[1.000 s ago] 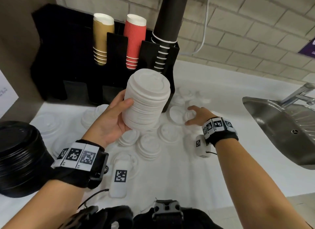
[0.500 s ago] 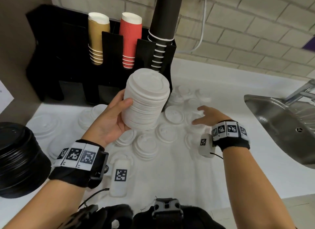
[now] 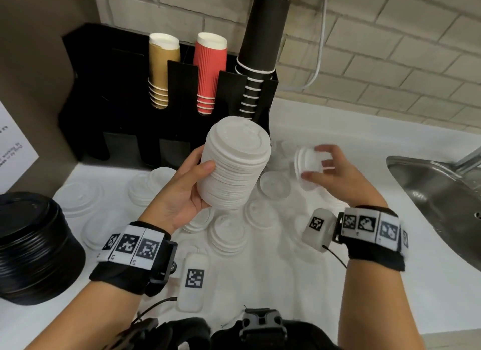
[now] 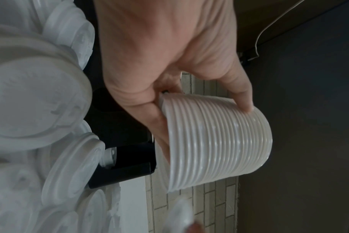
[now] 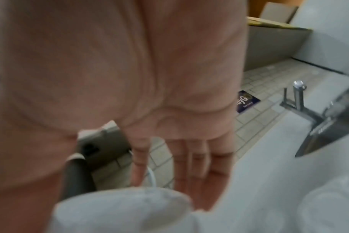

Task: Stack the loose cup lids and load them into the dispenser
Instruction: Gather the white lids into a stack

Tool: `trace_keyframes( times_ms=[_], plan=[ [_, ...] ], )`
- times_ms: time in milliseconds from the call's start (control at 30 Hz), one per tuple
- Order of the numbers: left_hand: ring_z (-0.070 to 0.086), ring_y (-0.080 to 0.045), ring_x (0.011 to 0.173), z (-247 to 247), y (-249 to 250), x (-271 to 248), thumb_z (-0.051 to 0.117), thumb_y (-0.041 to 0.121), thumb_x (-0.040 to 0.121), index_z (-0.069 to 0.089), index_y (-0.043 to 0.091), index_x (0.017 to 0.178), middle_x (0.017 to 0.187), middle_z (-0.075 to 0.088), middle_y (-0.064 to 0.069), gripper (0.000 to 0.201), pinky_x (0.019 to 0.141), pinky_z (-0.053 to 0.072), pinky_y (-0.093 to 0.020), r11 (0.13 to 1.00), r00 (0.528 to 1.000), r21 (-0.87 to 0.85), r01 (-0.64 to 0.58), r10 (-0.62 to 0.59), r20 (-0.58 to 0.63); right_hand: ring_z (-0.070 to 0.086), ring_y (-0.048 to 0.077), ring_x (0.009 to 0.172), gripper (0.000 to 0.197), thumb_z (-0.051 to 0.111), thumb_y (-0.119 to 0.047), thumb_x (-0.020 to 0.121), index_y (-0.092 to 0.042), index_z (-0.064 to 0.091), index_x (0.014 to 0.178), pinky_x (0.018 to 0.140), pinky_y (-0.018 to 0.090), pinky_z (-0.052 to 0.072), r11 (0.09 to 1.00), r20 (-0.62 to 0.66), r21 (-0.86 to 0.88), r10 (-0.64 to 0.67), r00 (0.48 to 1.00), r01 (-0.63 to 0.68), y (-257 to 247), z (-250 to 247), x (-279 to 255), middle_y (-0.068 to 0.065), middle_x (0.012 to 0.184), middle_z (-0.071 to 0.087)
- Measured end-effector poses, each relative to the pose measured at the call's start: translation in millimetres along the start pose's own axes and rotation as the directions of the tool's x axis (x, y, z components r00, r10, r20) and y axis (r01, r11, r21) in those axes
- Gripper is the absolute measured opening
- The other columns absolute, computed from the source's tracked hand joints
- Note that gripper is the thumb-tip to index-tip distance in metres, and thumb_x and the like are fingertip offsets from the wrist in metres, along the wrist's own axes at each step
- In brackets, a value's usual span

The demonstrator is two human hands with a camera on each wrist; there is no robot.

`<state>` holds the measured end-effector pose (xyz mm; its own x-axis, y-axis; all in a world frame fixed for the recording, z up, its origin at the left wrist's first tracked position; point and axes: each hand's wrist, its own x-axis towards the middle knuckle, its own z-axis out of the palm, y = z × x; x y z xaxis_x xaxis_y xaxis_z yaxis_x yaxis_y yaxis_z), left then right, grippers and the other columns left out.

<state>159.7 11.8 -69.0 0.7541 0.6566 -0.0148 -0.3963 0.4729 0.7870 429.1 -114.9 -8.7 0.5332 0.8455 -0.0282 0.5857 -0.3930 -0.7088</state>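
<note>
— Right hand (image 3: 328,170) has come up off the tabletop (image 3: 299,292); a second ago it was reaching flat among the loose lids (image 3: 229,235), now its fingers pinch a small batch of lids (image 3: 308,164) in the air.

— And the left hand (image 3: 182,193)?

— It grips the tall lid stack (image 3: 235,167) as before, thumb and fingers wrapped round it, in front of the dispenser (image 3: 125,89).

— So the batch likely goes onto the stack next; many lids still lie below.
</note>
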Motion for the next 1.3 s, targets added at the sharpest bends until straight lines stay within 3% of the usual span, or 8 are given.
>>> trace_keyframes(
  times_ms=[33,133,333,633,967,1100,1200,1300],
  plan=[
    [0.062,-0.022,0.119,1.0,-0.6,0.5,0.093,0.048,0.048,0.058,0.033,0.129,0.129,0.064,0.000,0.090,0.076,0.059,-0.037,1.000,1.000,0.004,0.002,-0.002,-0.005,0.061,0.008,0.096,0.053,0.076,-0.032,0.080,-0.040,0.046,0.123,0.072,0.014,0.045,0.984,-0.034,0.146,-0.101,0.994,0.105,-10.6,4.0,-9.8,-0.006,0.114,0.059],
    [0.063,-0.021,0.118,4.7,-2.4,2.6,0.094,0.048,0.047,0.057,0.033,0.130,0.128,0.064,0.001,0.092,0.074,0.059,-0.036,1.000,1.000,0.016,0.011,-0.011,-0.028,0.059,0.010,0.103,0.049,0.073,-0.037,0.075,-0.039,0.051,0.119,0.083,0.023,0.051,0.847,-0.122,0.397,-0.332,0.935,0.353,-43.8,21.4,-30.9,-0.006,0.119,0.061],
    [0.065,-0.022,0.115,12.9,-7.9,3.5,0.075,0.038,0.064,0.053,0.029,0.134,0.126,0.066,-0.001,0.074,0.073,0.059,-0.037,0.999,0.997,0.030,0.015,-0.012,-0.080,0.054,0.005,0.099,0.042,0.070,-0.044,0.072,-0.033,0.057,0.111,0.078,0.026,0.043,0.786,-0.248,0.368,-0.433,0.867,0.498,-75.2,45.6,-42.8,-0.015,0.118,0.058],
    [0.066,-0.022,0.112,18.6,-15.1,3.5,0.075,0.038,0.061,0.055,0.033,0.131,0.119,0.069,0.001,0.073,0.073,0.059,-0.037,0.995,0.998,0.093,0.044,-0.040,-0.044,0.052,-0.001,0.107,0.032,0.063,-0.048,0.073,-0.035,0.064,0.102,0.083,0.008,0.033,0.818,-0.205,0.287,-0.456,0.866,0.499,-73.3,46.3,-42.1,-0.017,0.113,0.062],
    [0.067,-0.020,0.109,20.6,-19.1,8.5,0.076,0.037,0.061,0.056,0.033,0.129,0.117,0.069,0.003,0.072,0.073,0.059,-0.035,0.996,0.998,0.076,0.056,-0.053,-0.042,0.051,0.008,0.118,0.032,0.069,-0.044,0.072,-0.033,0.067,0.102,0.084,0.005,0.031,0.826,-0.172,0.238,-0.482,0.859,0.511,-71.3,46.4,-39.1,-0.009,0.120,0.063],
    [0.066,-0.020,0.111,19.1,-18.9,10.2,0.081,0.036,0.059,0.053,0.031,0.133,0.121,0.067,0.002,0.079,0.072,0.058,-0.035,0.997,0.998,0.063,0.047,-0.044,-0.041,0.049,0.003,0.118,0.045,0.070,-0.050,0.073,-0.036,0.062,0.115,0.088,0.006,0.034,0.809,-0.174,0.221,-0.517,0.838,0.544,-68.5,40.4,-35.8,-0.013,0.125,0.057],
    [0.067,-0.017,0.108,15.7,-14.5,11.8,0.095,0.044,0.042,0.056,0.032,0.128,0.117,0.069,0.004,0.095,0.068,0.059,-0.033,0.999,0.999,0.027,0.023,-0.022,-0.040,0.053,0.001,0.113,0.036,0.059,-0.049,0.083,-0.041,0.057,0.118,0.087,0.015,0.044,0.806,-0.294,0.340,-0.397,0.869,0.484,-53.6,20.6,-17.9,-0.017,0.125,0.057],
    [0.065,-0.019,0.112,10.6,-8.4,13.4,0.095,0.049,0.041,0.057,0.031,0.127,0.120,0.068,0.003,0.095,0.071,0.059,-0.036,1.000,0.999,0.013,-0.014,0.014,-0.049,0.057,0.001,0.097,0.026,0.057,-0.038,0.089,-0.035,0.061,0.115,0.075,0.017,0.045,0.901,-0.322,0.353,-0.135,0.937,0.251,-24.7,2.6,21.2,-0.016,0.110,0.061]
  ],
)
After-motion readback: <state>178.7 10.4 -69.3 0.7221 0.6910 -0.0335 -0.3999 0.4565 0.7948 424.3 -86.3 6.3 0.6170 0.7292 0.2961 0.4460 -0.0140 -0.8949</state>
